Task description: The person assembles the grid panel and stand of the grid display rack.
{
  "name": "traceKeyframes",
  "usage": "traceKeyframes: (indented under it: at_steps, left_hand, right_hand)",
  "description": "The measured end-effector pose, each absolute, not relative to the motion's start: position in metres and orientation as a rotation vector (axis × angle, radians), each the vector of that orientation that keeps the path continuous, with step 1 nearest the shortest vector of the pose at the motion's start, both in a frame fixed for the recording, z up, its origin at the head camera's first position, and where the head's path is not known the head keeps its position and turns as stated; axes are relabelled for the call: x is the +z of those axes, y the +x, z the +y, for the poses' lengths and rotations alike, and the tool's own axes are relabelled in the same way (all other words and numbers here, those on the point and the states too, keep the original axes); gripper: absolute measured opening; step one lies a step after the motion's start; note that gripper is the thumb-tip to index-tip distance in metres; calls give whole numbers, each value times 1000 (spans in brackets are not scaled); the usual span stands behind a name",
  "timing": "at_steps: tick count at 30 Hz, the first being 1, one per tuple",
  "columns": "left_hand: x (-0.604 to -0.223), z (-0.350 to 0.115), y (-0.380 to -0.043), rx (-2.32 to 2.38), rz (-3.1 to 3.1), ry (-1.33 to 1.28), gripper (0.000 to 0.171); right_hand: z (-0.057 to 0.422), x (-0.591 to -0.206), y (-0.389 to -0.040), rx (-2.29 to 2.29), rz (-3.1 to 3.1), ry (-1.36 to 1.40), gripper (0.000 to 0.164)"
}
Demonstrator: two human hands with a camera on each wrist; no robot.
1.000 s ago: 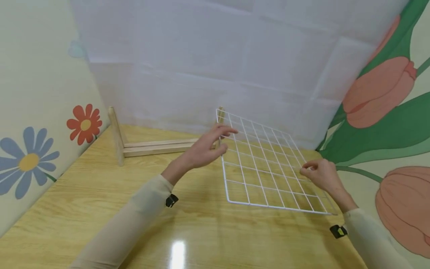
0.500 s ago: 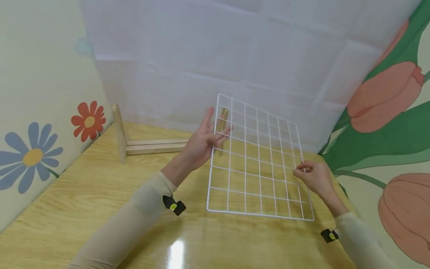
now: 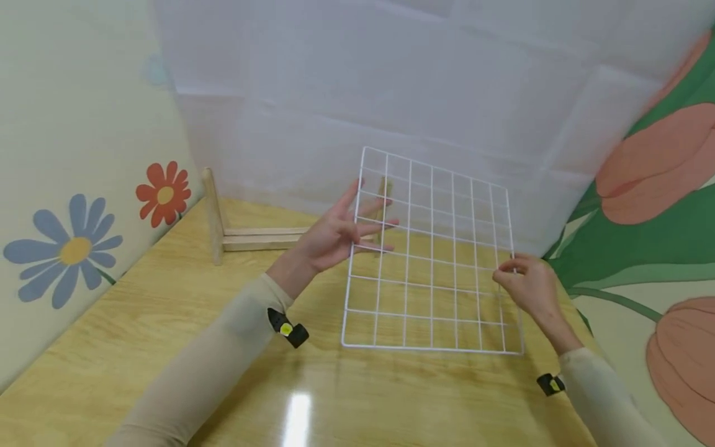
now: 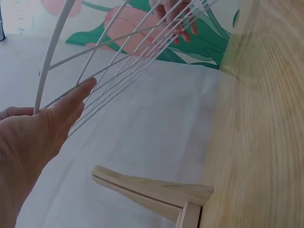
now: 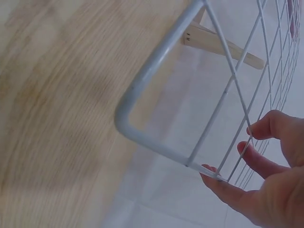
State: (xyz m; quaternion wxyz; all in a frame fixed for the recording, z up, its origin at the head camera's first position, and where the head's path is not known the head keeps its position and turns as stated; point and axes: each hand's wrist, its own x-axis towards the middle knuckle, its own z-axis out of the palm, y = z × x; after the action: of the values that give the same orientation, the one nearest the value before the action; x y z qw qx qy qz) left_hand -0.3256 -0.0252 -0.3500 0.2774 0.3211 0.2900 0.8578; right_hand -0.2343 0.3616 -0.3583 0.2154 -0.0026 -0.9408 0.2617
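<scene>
A white wire grid panel (image 3: 418,267) is held up tilted above the wooden table. My right hand (image 3: 530,285) pinches its right side edge; in the right wrist view the thumb and fingers (image 5: 263,126) close on the wires near a rounded corner. Against the panel's left edge lies my left hand (image 3: 332,239), its fingers spread and straight. The edge bar runs between thumb and fingers in the left wrist view, where the left hand (image 4: 35,137) supports the grid (image 4: 118,47). Behind stands a wooden stand (image 3: 262,239) with two uprights, its right part seen through the mesh.
The wood-grain table (image 3: 223,347) reaches to a white sheet (image 3: 335,93) hung behind it. Painted flower walls flank it on the left (image 3: 75,251) and right (image 3: 659,161). In the left wrist view, an upright of the stand (image 4: 156,187) is below the hand.
The panel's far edge has risen, tilting it more upright toward me. My left hand has turned, and its fingers now spread against the left edge. My right hand keeps its pinch.
</scene>
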Motion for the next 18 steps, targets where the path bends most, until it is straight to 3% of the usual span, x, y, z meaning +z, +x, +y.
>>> traceKeyframes:
  at_steps: [13, 18]
  left_hand:
    - [-341, -52, -329, 2234, 643, 1078, 123]
    - [-327, -62, -329, 2249, 645, 1175, 125]
  right_hand:
    - [340, -344, -259, 813, -2551, 129, 20]
    - [329, -331, -267, 864, -2506, 128, 36]
